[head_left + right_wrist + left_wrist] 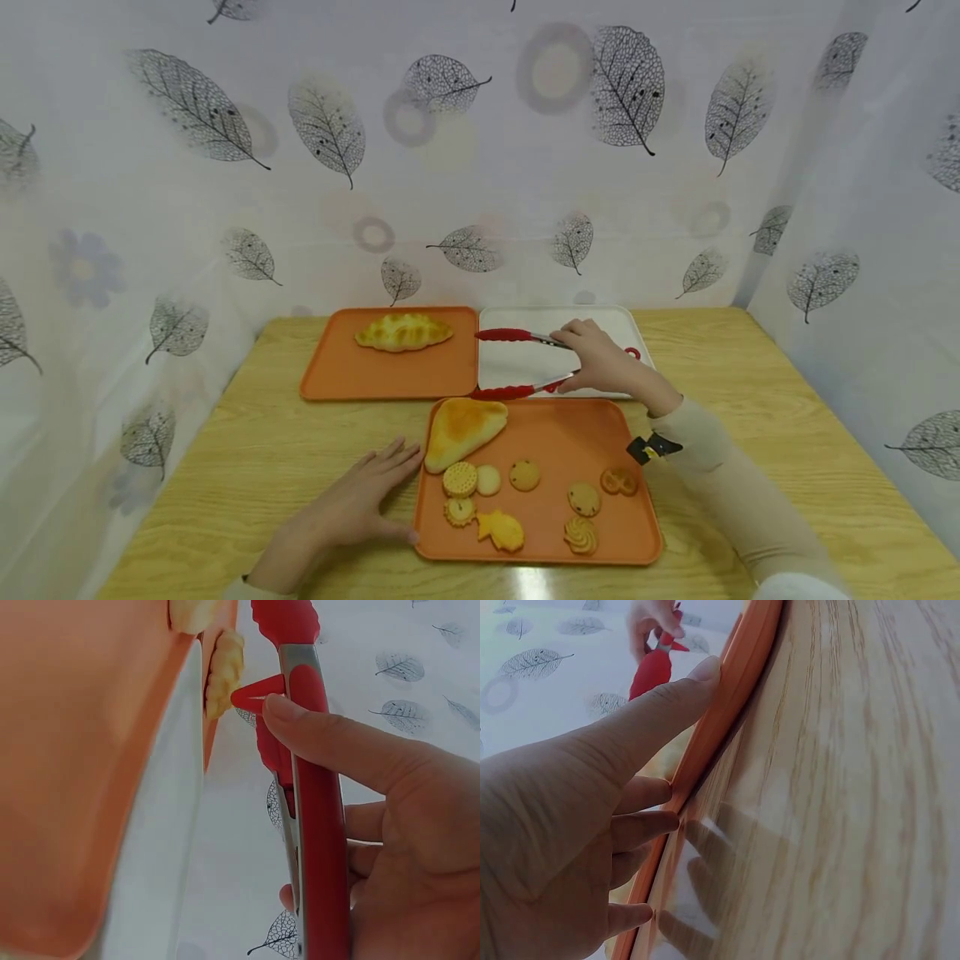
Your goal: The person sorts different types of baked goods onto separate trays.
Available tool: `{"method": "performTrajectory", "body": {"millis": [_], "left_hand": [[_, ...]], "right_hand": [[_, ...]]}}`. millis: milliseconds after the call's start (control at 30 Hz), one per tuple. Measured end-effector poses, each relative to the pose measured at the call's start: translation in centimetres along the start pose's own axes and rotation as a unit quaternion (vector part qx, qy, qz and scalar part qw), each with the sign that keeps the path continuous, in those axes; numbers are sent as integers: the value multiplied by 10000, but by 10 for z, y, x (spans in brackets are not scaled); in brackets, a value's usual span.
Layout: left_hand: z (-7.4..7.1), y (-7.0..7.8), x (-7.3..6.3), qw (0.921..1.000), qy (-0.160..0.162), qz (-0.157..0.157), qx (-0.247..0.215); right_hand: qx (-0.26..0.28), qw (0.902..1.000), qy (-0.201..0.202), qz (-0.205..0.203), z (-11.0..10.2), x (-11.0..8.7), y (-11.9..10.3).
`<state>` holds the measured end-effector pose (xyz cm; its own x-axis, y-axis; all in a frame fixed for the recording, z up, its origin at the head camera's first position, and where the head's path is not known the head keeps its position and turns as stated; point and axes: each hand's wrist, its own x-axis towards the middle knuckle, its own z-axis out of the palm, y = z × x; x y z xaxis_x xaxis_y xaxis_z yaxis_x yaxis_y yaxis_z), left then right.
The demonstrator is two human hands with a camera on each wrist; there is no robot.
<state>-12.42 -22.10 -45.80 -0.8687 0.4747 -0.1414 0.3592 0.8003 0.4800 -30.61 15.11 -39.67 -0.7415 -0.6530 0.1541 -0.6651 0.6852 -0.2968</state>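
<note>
My right hand (602, 360) grips red-and-metal tongs (504, 335) over the white tray (491, 321); the two red tips stand spread apart and point left. In the right wrist view the thumb lies along the red handle, with nothing between the tips. My left hand (360, 500) lies at the left edge of the near orange tray (555, 421), fingers extended, the thumb at its rim in the left wrist view. On this tray sit a triangular pastry (461, 429) at the back left and several cookies, including a fish-shaped one (501, 531).
Behind, to the left, another orange tray (330, 371) holds a long golden bread (403, 332). It lies against the white tray. All of them rest on a wooden table (247, 433). A leaf-patterned cloth (465, 183) hangs behind and at both sides.
</note>
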Motion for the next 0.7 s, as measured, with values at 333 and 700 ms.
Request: {"method": "performTrajectory", "body": {"millis": [333, 700], "left_hand": [[1, 7, -4, 9999, -19, -100, 52], [6, 16, -9, 9999, 10, -100, -72]], "right_hand": [[116, 9980, -283, -552, 11, -38, -2], [-512, 9937, -360, -926, 18, -39, -22]]}}
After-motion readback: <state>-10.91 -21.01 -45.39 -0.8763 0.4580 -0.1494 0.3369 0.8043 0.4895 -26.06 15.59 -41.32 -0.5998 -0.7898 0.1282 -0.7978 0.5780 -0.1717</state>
